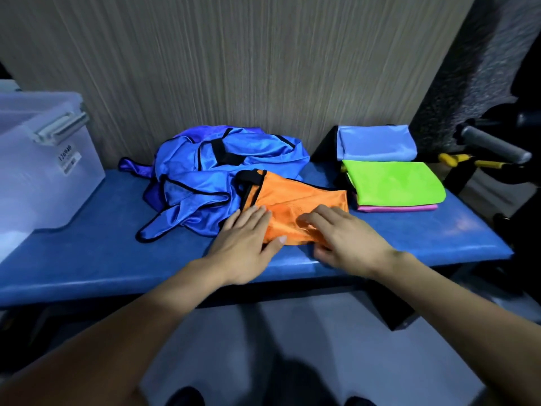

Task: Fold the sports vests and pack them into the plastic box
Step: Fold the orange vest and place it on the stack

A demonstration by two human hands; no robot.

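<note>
An orange vest with black trim lies partly folded on the blue bench, in front of a heap of blue vests. My left hand presses flat on the orange vest's near left part, fingers straight. My right hand pinches the vest's near edge, fingers curled into the fabric. At the right a folded green vest lies on a folded pink one, with a folded light blue vest behind them. The clear plastic box stands at the bench's left end.
A wood-grain wall runs behind the bench. A grey padded bar and yellow-handled gear stand off the bench's right end. Grey floor lies below, with my shoes at the bottom edge.
</note>
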